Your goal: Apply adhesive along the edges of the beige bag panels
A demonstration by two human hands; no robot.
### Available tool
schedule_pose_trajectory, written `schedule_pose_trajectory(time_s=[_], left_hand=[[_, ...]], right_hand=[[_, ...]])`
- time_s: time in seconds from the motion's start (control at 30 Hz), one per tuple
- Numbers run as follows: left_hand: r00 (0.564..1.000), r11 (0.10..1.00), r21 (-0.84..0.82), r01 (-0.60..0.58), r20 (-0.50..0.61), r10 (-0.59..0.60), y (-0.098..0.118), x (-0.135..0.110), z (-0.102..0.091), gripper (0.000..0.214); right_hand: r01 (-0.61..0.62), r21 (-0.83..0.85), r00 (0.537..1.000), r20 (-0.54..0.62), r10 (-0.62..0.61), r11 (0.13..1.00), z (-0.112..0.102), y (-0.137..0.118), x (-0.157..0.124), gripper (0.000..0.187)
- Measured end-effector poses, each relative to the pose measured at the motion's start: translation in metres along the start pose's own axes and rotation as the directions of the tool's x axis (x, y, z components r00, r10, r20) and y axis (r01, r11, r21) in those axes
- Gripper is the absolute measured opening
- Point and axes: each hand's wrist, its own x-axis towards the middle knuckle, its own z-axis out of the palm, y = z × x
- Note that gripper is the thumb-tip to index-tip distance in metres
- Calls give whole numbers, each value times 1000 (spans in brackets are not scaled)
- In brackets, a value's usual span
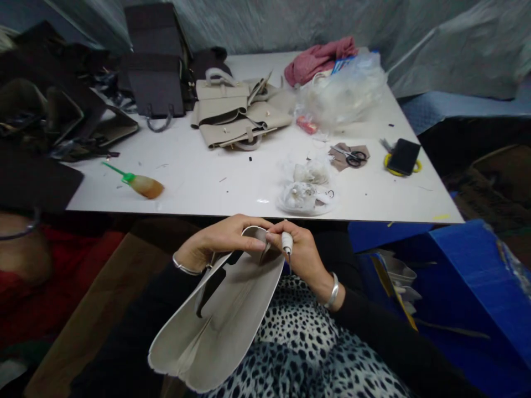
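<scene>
Filling upper mid frame: white surface (194, 179). Dk bags (155, 77) pile upper L. Open beige bag (243, 309) slants across lower ctr, below surface's near edge. Other beige bags (222, 102) lie stacked upper ctr, clear plastic bag (344, 91) upper R. L hand (224, 237) grips open bag's rim, thumb inside; R hand (302, 251) pinches nr L fingertips. Green-nozzled bottle (145, 186) lies mid L; blk-handled scissors (355, 159) mid R. Smallest: white-handled tool (287, 243), tip down, in R hand.
</scene>
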Motion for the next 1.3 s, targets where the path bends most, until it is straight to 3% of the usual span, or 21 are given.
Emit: schedule_pose_trajectory(time_s=[0.23, 0.37, 0.5, 0.6, 0.67, 0.8, 0.87, 0.93, 1.03, 1.13, 1.3], left_hand=[[967, 1000, 18, 5, -255, 0, -25, 20, 31, 21], [959, 999, 13, 35, -281, -30, -23, 28, 39, 23], [964, 998, -27, 51, -258, -57, -21, 37, 38, 13], [958, 983, -155, 98, -254, -136, -30, 46, 33, 11], [948, 948, -293, 124, -248, -200, -42, 53, 28, 15], [926, 785, -591, 187, -162, -342, -63, 64, 16, 28], [900, 707, -676, 207, -152, -409, -67, 65, 10, 34], [876, 685, -700, 203, -182, -446, -64, 65, 8, 36], [868, 768, -620, 161, -282, -409, -53, 67, 17, 31], [871, 917, -381, 122, -401, -283, -43, 73, 39, 20], [903, 979, -158, 129, -390, -182, -38, 84, 68, 11]], right_hand=[[-46, 39, 999, -9, 47, 998, -11, 9, 11, 27], [-30, -27, 1000, 5, 31, 999, -24, 12, 14, 34], [59, -137, 997, -36, -64, 989, -51, 7, 13, 28], [69, -160, 983, -155, -94, 985, -80, 2, 14, 28], [64, -149, 978, -186, -91, 987, -99, 1, 18, 44], [22, -168, 975, -217, -58, 986, -122, 6, 29, 68], [4, -225, 968, -244, -60, 974, -124, 7, 36, 63], [-9, -257, 963, -263, -61, 966, -122, 8, 42, 51], [-30, -230, 957, -287, -38, 973, -116, 9, 50, 33], [-33, -196, 948, -317, -31, 980, -111, 13, 54, 27], [94, -347, 896, -379, -232, 933, -106, 16, 54, 21]])
